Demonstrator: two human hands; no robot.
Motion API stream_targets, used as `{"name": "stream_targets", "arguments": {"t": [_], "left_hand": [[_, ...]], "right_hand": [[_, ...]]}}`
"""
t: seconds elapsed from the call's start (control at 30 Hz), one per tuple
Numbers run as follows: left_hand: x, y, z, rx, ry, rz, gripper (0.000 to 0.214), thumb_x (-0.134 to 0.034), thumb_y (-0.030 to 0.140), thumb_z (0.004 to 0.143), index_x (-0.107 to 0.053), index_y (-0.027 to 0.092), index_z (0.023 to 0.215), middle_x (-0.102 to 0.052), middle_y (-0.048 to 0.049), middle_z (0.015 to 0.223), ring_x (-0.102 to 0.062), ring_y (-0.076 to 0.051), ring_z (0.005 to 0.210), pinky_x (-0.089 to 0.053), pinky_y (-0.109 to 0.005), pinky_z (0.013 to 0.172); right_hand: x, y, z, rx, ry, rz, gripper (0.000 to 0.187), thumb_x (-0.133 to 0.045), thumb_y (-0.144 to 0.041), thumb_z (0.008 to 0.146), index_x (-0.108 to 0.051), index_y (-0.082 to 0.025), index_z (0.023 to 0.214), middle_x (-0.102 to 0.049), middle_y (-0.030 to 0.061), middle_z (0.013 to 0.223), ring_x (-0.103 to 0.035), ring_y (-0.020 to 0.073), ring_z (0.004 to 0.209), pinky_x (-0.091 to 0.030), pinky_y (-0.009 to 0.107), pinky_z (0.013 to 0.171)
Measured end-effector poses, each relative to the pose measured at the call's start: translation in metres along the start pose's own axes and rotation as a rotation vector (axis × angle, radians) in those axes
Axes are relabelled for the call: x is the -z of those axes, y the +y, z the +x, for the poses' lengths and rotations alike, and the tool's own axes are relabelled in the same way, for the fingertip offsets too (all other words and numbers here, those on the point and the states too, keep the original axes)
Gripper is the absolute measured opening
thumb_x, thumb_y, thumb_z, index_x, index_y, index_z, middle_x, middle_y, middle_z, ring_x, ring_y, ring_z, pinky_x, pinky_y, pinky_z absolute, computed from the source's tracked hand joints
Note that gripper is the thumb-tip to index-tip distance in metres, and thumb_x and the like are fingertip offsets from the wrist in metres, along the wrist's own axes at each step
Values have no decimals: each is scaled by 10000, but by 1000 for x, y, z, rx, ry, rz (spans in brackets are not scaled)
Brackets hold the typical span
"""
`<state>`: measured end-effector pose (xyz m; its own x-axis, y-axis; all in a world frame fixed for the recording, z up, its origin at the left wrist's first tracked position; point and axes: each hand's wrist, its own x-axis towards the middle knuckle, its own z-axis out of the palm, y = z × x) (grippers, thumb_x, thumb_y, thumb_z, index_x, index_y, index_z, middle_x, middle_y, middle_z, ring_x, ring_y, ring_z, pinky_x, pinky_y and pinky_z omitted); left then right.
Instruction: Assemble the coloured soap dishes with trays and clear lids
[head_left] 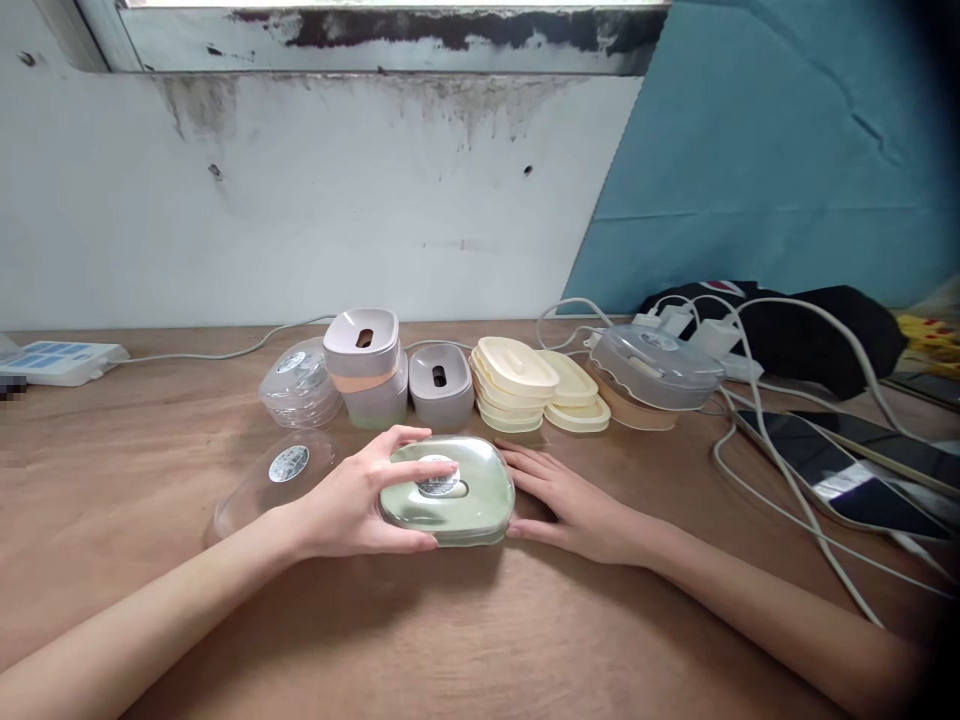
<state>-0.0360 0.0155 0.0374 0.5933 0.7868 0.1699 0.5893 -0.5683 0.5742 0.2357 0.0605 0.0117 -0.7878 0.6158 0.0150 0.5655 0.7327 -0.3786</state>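
My left grip clasps the green container on the desk — one finger across its round sticker. My right grip, fingers spread, rests at the container's right edge. Behind it stands a grey box; behind and right, cream pieces; left, a clear cover.

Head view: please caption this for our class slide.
Left hand grips a green container, right hand at its side, stacked cream pieces behind.
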Motion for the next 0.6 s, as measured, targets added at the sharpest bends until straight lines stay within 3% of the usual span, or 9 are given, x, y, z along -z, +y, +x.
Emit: {"name": "stream_targets", "arguments": {"t": [0.33, 0.5, 0.6], "left_hand": [[4, 6, 8, 108, -55, 7, 572, -697, 378, 714, -497, 333, 1248, -353, -67, 1288, -444, -270, 1168, -434, -393, 936], [-4, -2, 1, 69, -26, -20, 633, -705, 343, 725, -428, 364, 1294, -270, -50, 1373, -365, -282, 1242, -382, -417, 994], [-9, -8, -2, 24, 15, -3, 654, -710, 348, 723, -413, 357, 1306, -237, -52, 1400, -317, -294, 1273, -359, -434, 1014]], "right_hand": [[-1, 2, -3, 20, 3, -12, 676, -472, -562, 828, -323, -204, 1383, -339, 119, 1430, -252, 296, 1328, -290, 492, 1047], [-5, 6, -3, 35, 107, 22, 923, -555, -471, 815, 63, -185, 1439, -173, 163, 1486, -237, 289, 1336, -299, 482, 1044], [-5, 5, -1, 123, 134, 85, 909, -599, -399, 803, 33, -242, 1437, -116, 119, 1504, -215, 256, 1347, -308, 434, 1050]]}}
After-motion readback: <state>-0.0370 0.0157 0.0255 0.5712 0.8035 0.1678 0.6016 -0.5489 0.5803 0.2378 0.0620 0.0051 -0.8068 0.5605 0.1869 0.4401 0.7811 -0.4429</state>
